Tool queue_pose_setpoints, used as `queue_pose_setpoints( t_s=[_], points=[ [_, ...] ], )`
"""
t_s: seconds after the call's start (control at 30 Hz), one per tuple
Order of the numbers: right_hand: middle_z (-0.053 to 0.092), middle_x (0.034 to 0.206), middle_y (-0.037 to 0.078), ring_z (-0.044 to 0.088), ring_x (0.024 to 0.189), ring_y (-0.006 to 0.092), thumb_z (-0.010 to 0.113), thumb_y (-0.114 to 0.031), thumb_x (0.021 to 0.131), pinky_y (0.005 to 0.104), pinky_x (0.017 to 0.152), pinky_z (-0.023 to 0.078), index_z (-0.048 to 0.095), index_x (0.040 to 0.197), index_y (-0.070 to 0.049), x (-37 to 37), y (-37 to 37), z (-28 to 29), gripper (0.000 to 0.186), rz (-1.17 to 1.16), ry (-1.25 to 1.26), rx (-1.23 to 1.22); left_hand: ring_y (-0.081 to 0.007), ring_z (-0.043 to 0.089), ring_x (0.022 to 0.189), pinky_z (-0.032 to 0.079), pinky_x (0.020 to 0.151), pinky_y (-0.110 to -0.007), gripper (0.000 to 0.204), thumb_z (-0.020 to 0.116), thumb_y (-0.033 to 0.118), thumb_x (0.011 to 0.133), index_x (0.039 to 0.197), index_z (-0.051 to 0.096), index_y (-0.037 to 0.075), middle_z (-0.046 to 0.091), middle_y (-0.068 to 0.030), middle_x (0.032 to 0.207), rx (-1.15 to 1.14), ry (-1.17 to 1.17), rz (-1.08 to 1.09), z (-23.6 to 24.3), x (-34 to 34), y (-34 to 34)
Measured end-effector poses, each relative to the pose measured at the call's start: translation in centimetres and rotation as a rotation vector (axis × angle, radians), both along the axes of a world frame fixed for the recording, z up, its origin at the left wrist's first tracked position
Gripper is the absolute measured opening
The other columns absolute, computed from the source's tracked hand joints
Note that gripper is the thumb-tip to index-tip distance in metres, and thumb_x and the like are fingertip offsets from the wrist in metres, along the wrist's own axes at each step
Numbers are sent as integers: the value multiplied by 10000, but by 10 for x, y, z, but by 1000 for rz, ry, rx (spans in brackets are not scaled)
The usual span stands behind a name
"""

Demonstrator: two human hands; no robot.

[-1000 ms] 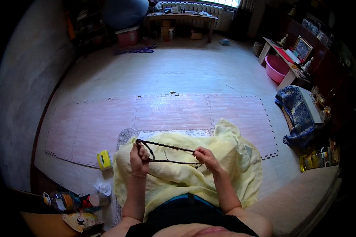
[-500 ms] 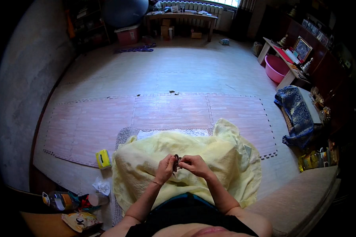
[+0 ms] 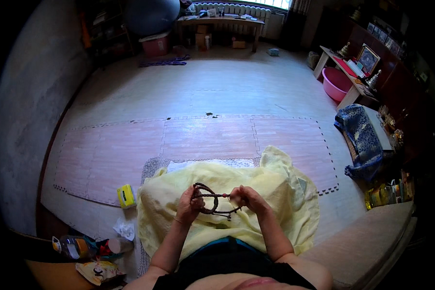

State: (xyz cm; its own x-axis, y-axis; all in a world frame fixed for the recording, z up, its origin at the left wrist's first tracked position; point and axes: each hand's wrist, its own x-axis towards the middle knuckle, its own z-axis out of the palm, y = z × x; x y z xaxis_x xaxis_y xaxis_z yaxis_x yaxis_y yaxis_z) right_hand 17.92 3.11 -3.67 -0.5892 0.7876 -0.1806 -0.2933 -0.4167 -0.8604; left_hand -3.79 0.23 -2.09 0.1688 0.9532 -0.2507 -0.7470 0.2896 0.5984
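1. Head view, and the hands are apart again! Half a second ago they met over the yellow cloth [image 3: 227,178], the string [image 3: 217,195] bunched between them.
2. Now that dark string shows as smaller rounds; a second ago it was one long, stretched loop. Doubled up, by the look of it.
3. Left hand [image 3: 188,205]: grip closed on the coils. Right hand [image 3: 249,199]: fingers pinching the far side. String's up between them, above the cloth.
4. Containers now! Lower left, a handled bottle [image 3: 71,246] and a tub [image 3: 117,245], contents too dim to call.
5. Over right, a pink basin [image 3: 334,86] beside the low surface [image 3: 349,98]; can't tell what's inside.
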Motion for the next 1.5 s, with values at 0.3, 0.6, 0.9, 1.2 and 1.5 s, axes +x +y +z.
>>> queue_pose_setpoints(
  t_s=[0.3, 0.6, 0.9, 1.2, 1.5],
  points=[
    [422, 532, -13, 311, 470, 75, 388, -354, 831, 194, 459, 255, 519, 758, -56, 7, 7, -20, 333, -132, 325, -369, -35, 302, 382, 298, 414, -181, 271, 312, 259, 884, 854, 512, 79, 306, 84, 456, 19, -460, 67, -4, -25, 5],
    [487, 698, 28, 511, 673, 139, 439, -120, 794, 284, 724, 451, 484, 930, -13, -21, 4, -20, 179, -318, 295, -254, -76, 393, 468, 376, 473, -210, 245, 353, 271, 873, 819, 479, 68, 412, 25, 555, -30, -280, 263, -9, -23, 12],
    [585, 747, 103, 576, 696, 179, 481, -115, 778, 277, 632, 440, 543, 914, -35, -45, -18, 6, 170, 65, -690, 794, -85, 503, 569, 410, 490, -197, 217, 343, 221, 879, 817, 453, 44, 535, -46, 685, 279, 623, 155, -26, 10, 10],
    [566, 695, 73, 560, 632, 168, 628, -96, 673, 272, 582, 441, 547, 751, -23, -39, -17, 19, 134, -162, -527, 628, -30, 363, 470, 312, 407, -172, 231, 343, 244, 880, 748, 408, 67, 425, 27, 591, 213, 612, 1, -14, 34, -12],
    [458, 1059, 97, 477, 921, 157, 633, -342, 687, 270, 781, 386, 346, 1174, -36, -45, -17, -15, 643, -185, -66, 270, -38, 377, 429, 304, 361, -162, 243, 335, 287, 876, 779, 437, 88, 443, 18, 566, 64, 315, -94, 2, 39, -11]
  ],
)
